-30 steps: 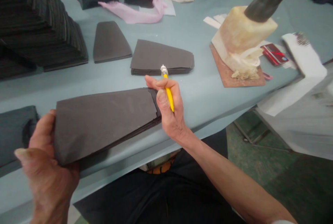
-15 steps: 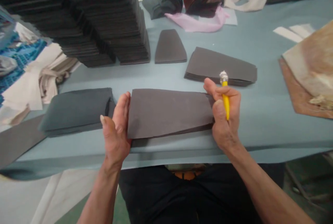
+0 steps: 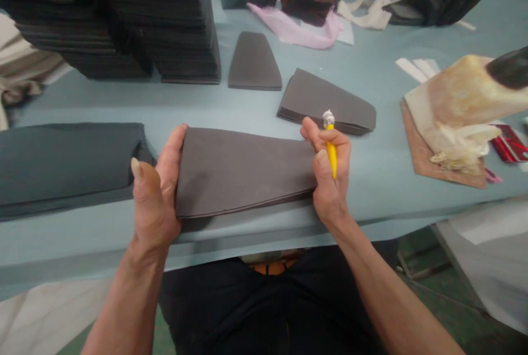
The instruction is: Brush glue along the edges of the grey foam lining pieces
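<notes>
A thin stack of dark grey tapered fabric pieces (image 3: pixel 243 171) lies at the near edge of the pale blue table (image 3: pixel 388 190). My left hand (image 3: pixel 154 193) presses flat against the stack's wide left end, fingers straight. My right hand (image 3: pixel 330 173) butts against the narrow right end and is closed around a yellow pen-like tool (image 3: pixel 331 149) with a white tip pointing up.
A similar grey stack (image 3: pixel 325 102) and a smaller one (image 3: pixel 253 64) lie further back. A tall pile of dark pieces (image 3: pixel 124 14) stands back left, folded dark cloth (image 3: pixel 61 165) left. A cream block on a brown board (image 3: pixel 449 107) sits right; fabric scraps (image 3: pixel 301 28) at back.
The view swung left then settled. The grey stack went from tilted off the table edge to lying flat, squared between both hands; my left hand changed from gripping under it to pressing its end.
</notes>
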Motion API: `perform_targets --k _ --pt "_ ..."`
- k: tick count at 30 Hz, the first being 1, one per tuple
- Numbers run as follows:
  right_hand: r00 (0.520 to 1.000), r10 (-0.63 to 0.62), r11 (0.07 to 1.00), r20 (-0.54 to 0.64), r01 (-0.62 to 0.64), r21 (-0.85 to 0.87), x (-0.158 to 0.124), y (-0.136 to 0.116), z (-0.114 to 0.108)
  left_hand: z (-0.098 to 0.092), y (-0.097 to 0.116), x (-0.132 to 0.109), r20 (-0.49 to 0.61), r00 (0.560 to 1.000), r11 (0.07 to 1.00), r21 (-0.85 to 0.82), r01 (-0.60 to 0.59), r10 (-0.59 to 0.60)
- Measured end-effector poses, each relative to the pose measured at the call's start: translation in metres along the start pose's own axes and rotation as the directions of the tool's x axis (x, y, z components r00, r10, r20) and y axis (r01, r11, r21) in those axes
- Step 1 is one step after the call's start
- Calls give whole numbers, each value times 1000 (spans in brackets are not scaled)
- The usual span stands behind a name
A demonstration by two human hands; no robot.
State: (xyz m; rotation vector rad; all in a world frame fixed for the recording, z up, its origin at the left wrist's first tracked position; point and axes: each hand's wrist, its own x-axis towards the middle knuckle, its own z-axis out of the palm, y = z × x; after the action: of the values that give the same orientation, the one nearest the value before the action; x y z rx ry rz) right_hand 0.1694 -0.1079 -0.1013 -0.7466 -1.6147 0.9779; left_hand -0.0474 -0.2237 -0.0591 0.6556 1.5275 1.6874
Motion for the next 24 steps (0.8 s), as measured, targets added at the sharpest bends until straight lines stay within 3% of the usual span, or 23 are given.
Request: perform_targets --k 6,10,24 --pt "999 -35 989 33 40 -141 1 -1 -2 5 2 1 -32 999 1000 2 -8 8" --pt "998 -34 996 45 37 -77 1 0 -5 7 1 2 -49 999 1000 -20 10 -11" --pt "1000 -19 999 -2 19 -35 0 -1 -5 -12 -1 6 87 991 995 -15 -102 103"
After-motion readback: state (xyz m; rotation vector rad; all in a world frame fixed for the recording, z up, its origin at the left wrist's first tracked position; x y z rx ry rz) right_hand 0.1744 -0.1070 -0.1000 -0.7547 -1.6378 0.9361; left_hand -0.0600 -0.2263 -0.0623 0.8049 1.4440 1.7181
